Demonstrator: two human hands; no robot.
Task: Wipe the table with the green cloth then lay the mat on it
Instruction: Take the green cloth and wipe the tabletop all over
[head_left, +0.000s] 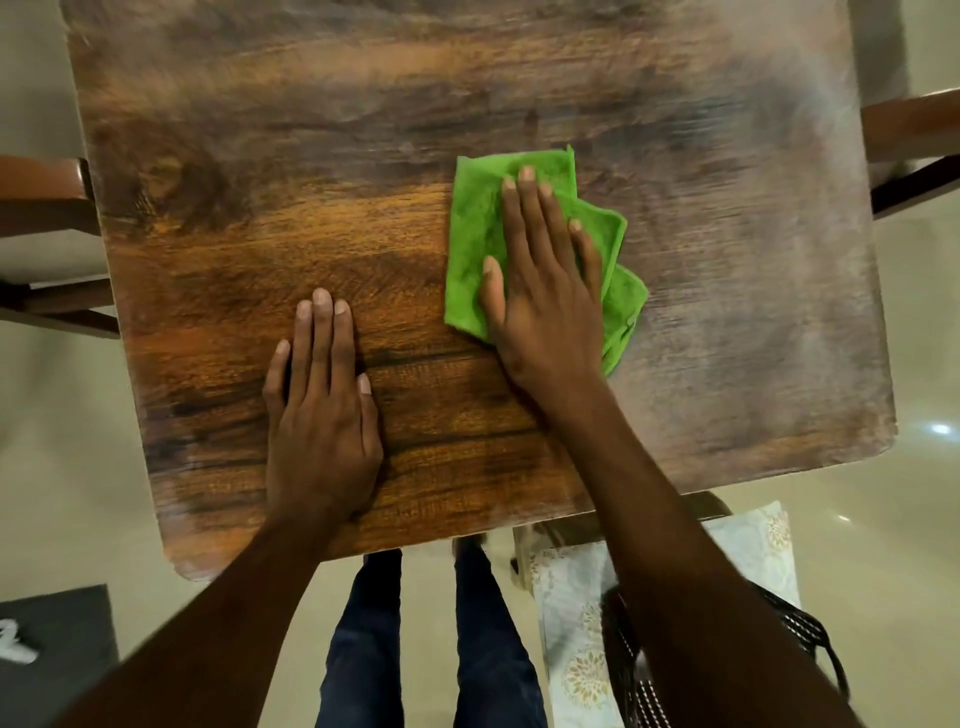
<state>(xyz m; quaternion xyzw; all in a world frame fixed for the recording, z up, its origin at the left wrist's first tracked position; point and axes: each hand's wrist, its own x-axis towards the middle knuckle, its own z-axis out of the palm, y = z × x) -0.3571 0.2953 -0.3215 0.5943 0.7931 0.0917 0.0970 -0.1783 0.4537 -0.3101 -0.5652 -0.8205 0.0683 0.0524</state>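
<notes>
A wooden table (467, 104) with dark grain fills most of the view. On its right half lies a folded green cloth (475, 228). My right hand (545, 291) presses flat on the cloth with straight fingers. My left hand (322, 415) rests flat on the bare wood near the front edge, to the left of the cloth. A pale patterned mat (571, 623) lies below the table's front right corner, partly hidden by my right arm.
Wooden chairs stand at the left (47, 208) and right (909, 135) sides of the table. A black woven seat (795, 629) sits by the mat. A dark floor mat (57, 649) lies at lower left. My legs (431, 649) stand at the front edge.
</notes>
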